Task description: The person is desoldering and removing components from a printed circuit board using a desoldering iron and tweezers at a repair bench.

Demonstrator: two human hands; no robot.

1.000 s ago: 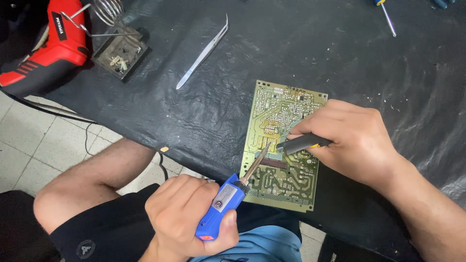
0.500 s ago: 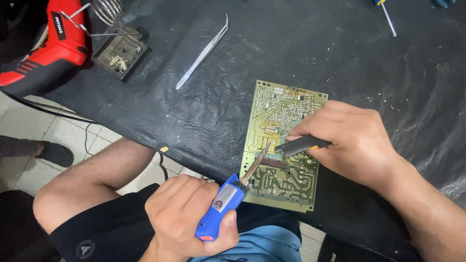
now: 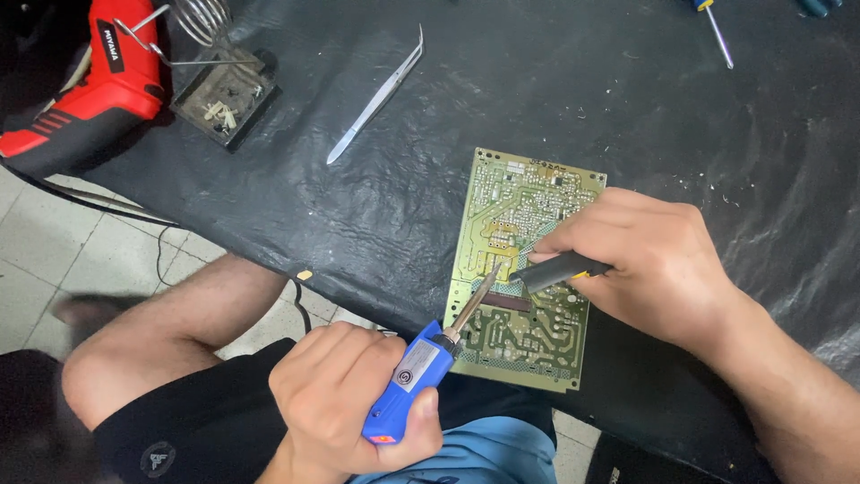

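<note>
A green circuit board (image 3: 524, 269) is laid solder side up on the black sheet (image 3: 537, 90) covering the table, close to the near edge and slightly tilted. A blue-handled soldering iron (image 3: 421, 376) is gripped in the left hand (image 3: 345, 399), whose fingers are curled fully around the handle with the thumb laid along its lower side; the metal shaft is angled up and to the right so that its tip meets the board near the middle. The right hand (image 3: 649, 260) is rested over the right edge of the board, fingers closed on a dark, blunt tool (image 3: 560, 269) with a touch of yellow at its back end, pointed left toward the iron's tip. What kind of tool it is cannot be made out, since most of it is hidden inside the fist. The board's right margin is covered by that hand, and the right forearm is cut off at the frame's lower right corner.

Farther out on the sheet, metal tweezers (image 3: 376, 94) are laid diagonally, well apart from the board. At the upper left a soldering stand (image 3: 219, 85) with a wire coil is seen, and beside it a red power drill (image 3: 85, 85), partly cropped. A screwdriver (image 3: 717, 31) is cut off by the top edge. Below the table, a bare knee (image 3: 116, 358), black shorts and a tiled floor (image 3: 45, 242) are visible.
</note>
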